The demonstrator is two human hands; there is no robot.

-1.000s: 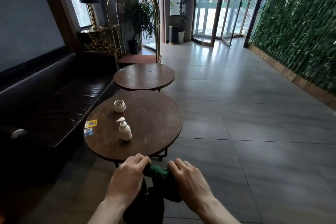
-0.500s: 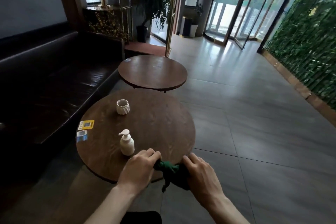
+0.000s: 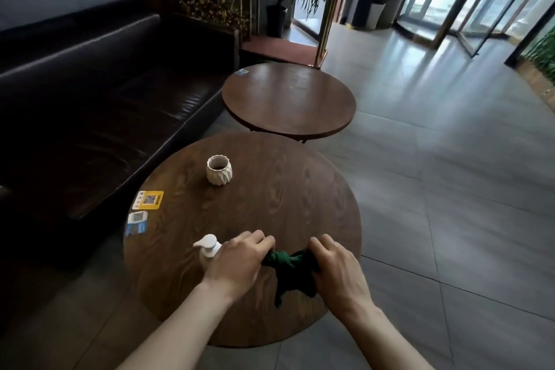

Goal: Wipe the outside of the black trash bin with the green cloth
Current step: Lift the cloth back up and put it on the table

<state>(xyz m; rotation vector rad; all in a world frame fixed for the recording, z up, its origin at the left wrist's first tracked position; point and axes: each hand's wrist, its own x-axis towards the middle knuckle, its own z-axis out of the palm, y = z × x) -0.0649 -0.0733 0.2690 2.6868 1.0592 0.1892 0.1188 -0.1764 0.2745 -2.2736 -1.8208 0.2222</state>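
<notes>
The green cloth (image 3: 289,269) is bunched and stretched between both my hands, just above the near round wooden table (image 3: 270,195). My left hand (image 3: 240,261) grips its left end with curled fingers. My right hand (image 3: 336,267) grips its right end, and a loose corner hangs down between them. The black trash bin is not in view.
A white pump bottle (image 3: 207,251) stands right beside my left hand. A white ribbed cup (image 3: 219,170) and two code stickers (image 3: 148,200) are on the same table. A second round table (image 3: 288,99) stands behind; a dark leather sofa (image 3: 90,93) runs along the left. Grey tiled floor lies to the right.
The view has moved forward and tilted down. My hands carried the cloth up from below the table edge to over the tabletop. The dark object under my hands has left the view.
</notes>
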